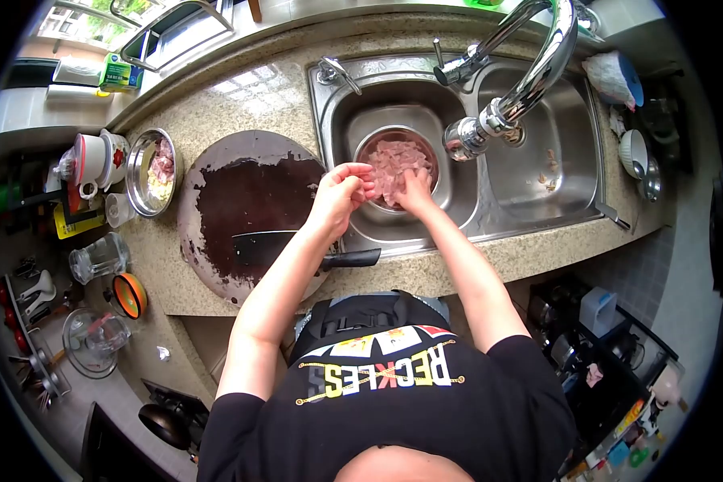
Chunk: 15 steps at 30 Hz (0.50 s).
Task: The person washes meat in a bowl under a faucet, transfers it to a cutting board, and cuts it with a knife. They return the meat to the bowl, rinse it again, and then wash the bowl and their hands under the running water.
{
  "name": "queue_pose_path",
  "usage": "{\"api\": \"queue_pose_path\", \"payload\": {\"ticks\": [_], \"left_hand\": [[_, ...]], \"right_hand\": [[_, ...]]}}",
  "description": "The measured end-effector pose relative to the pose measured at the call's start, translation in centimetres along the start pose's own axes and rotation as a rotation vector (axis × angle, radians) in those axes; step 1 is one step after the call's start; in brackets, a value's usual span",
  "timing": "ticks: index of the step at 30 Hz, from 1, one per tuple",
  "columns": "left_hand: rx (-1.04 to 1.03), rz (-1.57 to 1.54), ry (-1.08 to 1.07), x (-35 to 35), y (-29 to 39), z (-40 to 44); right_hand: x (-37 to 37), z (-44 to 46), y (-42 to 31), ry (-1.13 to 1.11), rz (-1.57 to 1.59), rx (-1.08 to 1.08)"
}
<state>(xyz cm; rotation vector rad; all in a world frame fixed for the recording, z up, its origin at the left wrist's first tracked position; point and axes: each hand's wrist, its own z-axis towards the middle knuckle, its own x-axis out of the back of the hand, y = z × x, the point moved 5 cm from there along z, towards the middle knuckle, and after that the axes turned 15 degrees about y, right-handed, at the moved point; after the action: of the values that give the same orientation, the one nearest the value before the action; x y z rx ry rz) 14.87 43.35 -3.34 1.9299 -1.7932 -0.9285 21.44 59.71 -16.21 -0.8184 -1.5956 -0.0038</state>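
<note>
While the R hand [414, 191] dips into a metal bowl [398, 130] in the L basin [394, 104], a chrome faucet [558, 48] crowds the space just R of it, its nozzle [466, 138] near the bowl. Farther R of that hand is the R basin [510, 197], w/ small scraps [551, 170] on its floor. Ahead of the L hand [341, 193], a small tap [329, 72] stands at the sink's back edge. Just L of the L hand lies a round, worn chopping board [249, 193]; on it, nearer the body than that hand, a cleaver [257, 249] rests partly under the L forearm [269, 297]. Past the board, farther L, sits a 2nd metal bowl [137, 170] w/ pink & yellowish food.

Pale pink meat pieces [390, 163] lie in the sink bowl, under the R hand & by the L fingertips. R hand: fingers down in the meat, tips hidden; can't tell how far open or if it grips any. L hand: at the bowl's L rim, fingers bent, thumb close to them; can't tell if it pinches a piece.
</note>
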Motion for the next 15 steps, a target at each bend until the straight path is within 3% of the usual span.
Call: {"api": "queue_pose_path", "payload": {"ticks": [1,3,5,8,13,15], "left_hand": [[0.023,-0.004,-0.005,0.0,-0.5,0.1],[0.05,-0.003,-0.006,0.1,-1.3,-0.1],[0.059,-0.006,-0.008,0.0,-1.8,-0.1],[0.073,-0.014,-0.013,-0.4,-1.6,-0.3],[0.057,-0.007,-0.002,-0.6,-1.6,0.0],[0.065,0.005,-0.01,-0.8,-1.8,0.0]], "right_hand": [[-0.7,0.1,-0.5,-0.005,0.005,0.0],[-0.9,0.0,-2.7,0.089,-0.173,0.271],[-0.7,0.8,-2.4,0.089,-0.173,0.285],[0.2,2.7,0.0,0.304,0.043,0.187],[0.7,3.3,0.9,0.195,0.278,0.09],[1.2,3.0,1.7,0.085,0.602,-0.187]]}}
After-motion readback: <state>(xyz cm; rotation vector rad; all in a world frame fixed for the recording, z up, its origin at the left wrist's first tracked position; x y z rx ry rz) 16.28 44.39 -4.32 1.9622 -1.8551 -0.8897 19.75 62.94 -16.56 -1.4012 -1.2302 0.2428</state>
